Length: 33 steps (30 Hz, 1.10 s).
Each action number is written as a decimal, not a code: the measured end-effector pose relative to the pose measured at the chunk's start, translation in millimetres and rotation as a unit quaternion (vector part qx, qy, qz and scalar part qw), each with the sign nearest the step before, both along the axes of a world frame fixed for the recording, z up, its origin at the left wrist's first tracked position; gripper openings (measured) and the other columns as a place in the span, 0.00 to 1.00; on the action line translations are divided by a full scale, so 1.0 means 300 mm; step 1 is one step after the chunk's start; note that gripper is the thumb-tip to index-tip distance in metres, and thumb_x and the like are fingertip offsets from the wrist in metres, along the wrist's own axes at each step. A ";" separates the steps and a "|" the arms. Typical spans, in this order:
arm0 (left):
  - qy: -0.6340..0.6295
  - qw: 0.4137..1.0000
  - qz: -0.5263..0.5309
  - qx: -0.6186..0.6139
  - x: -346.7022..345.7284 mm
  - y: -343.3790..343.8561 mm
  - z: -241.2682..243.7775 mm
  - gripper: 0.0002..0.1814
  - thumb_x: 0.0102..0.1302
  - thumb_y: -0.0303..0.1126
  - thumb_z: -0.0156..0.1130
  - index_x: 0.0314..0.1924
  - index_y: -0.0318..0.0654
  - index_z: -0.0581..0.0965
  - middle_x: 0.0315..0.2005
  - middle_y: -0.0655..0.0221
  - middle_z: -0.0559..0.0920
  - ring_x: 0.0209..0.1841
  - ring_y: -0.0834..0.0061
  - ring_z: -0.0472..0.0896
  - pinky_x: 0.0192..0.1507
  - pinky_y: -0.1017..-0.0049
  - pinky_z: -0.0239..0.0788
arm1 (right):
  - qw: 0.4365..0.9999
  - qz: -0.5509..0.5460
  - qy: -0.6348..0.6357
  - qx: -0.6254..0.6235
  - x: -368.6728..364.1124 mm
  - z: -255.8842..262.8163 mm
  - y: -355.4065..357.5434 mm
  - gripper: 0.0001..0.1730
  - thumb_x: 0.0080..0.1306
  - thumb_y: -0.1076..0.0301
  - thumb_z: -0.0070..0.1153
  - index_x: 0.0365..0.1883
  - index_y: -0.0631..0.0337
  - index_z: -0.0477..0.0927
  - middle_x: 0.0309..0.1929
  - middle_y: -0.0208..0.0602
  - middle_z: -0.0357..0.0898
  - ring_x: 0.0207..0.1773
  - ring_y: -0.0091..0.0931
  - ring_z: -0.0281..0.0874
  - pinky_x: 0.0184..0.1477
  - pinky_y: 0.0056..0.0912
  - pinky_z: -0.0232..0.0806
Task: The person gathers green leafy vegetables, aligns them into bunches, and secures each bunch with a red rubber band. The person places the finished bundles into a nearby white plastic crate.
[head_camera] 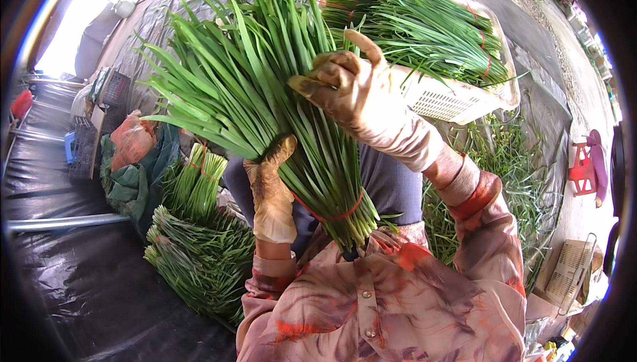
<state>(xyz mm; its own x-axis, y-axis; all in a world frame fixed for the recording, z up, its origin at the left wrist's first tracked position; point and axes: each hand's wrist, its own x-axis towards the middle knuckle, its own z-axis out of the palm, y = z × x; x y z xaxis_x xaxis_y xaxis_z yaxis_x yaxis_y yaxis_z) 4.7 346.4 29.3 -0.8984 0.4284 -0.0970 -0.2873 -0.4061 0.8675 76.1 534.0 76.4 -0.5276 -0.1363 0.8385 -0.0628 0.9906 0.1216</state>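
A large bundle of garlic chives [308,148] leans across my lap, its cut ends towards my body and leaves fanning out ahead. A red band [343,212] circles it near the cut ends. My left hand [271,183], in a stained pale glove, grips the bundle's left side with the thumb over the leaves. Over the right side of the leaves is my gloved right hand [348,78], fingers curled and one finger raised. Whether it pinches a leaf I cannot tell.
Ahead right, a white plastic crate [448,95] holds banded chive bundles [428,28]. More bundles [204,257] lie at my left beside a green net sack [129,183]. Loose leaves [492,163] litter the ground at right. A metal pole [69,222] and a red stool [582,170] stand farther out.
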 end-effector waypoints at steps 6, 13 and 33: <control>-0.001 1.000 0.019 -0.021 -0.031 -0.015 -0.024 0.23 0.58 0.26 0.68 0.54 0.32 0.77 0.47 0.62 0.83 0.45 0.70 0.83 0.48 0.73 0.78 | 0.928 0.101 -0.031 -0.356 0.128 -0.010 -0.020 0.10 0.56 0.78 0.58 0.35 0.53 0.84 0.39 0.28 0.82 0.36 0.24 0.76 0.54 0.37 0.69; 0.006 0.997 0.082 -0.009 -0.084 -0.030 -0.063 0.23 0.60 0.28 0.67 0.56 0.32 0.76 0.48 0.62 0.82 0.47 0.69 0.83 0.54 0.72 0.75 | 0.887 -0.206 -0.009 -0.413 0.577 -0.240 0.018 0.13 0.61 0.80 0.59 0.45 0.60 0.83 0.40 0.32 0.86 0.47 0.19 0.82 0.46 0.24 0.74; -0.043 0.999 -0.005 0.014 -0.045 0.002 0.052 0.22 0.67 0.30 0.60 0.60 0.32 0.73 0.54 0.61 0.79 0.53 0.68 0.80 0.56 0.67 0.74 | 0.921 0.112 -0.121 -0.354 0.277 -0.144 -0.248 0.36 0.42 0.66 0.74 0.53 0.58 0.79 0.50 0.42 0.78 0.51 0.40 0.77 0.51 0.44 0.70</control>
